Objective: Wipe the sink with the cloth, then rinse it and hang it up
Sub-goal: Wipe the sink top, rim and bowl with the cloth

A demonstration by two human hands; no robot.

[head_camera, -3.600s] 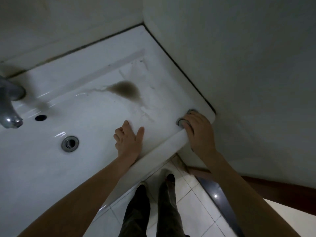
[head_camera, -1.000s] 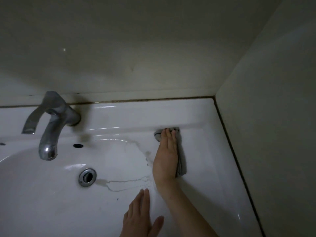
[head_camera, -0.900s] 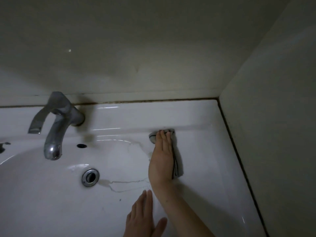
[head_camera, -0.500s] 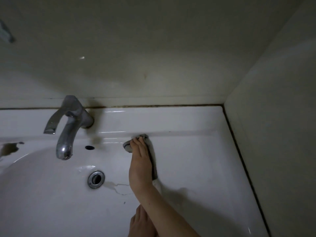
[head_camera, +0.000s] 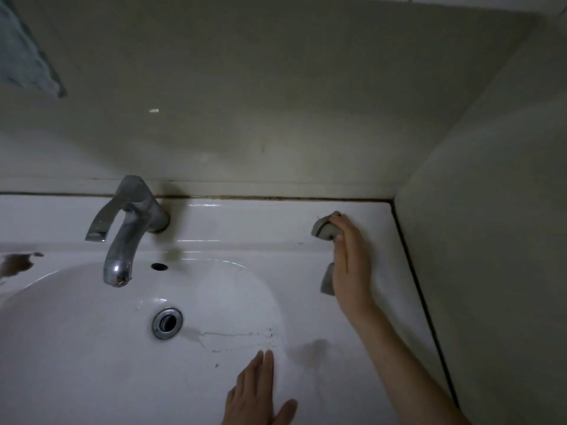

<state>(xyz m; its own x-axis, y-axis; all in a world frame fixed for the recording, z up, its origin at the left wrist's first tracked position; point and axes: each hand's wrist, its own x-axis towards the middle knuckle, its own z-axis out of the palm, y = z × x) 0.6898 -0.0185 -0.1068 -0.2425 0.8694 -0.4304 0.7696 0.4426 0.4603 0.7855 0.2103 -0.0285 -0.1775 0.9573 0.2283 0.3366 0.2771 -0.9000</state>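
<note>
My right hand [head_camera: 351, 265] presses a small grey cloth [head_camera: 323, 230] flat against the back right ledge of the white sink [head_camera: 245, 219], close to the corner by the right wall. Most of the cloth is hidden under my palm; a fold sticks out past my fingertips and another bit at my thumb side. My left hand [head_camera: 256, 394] rests flat with fingers extended on the sink's front slope, holding nothing. Thin dirty streaks [head_camera: 233, 334] run right of the drain [head_camera: 167, 323].
A chrome tap [head_camera: 125, 228] stands at the back left over the basin, with an overflow hole [head_camera: 159, 266] behind it. A brown stain [head_camera: 15, 263] marks the left ledge. A bluish towel [head_camera: 21, 53] hangs on the wall top left. The right wall [head_camera: 491, 240] adjoins the sink.
My right hand has slid the cloth from near the tap along the back ledge to the right corner. My left hand has come back into view on the front slope.
</note>
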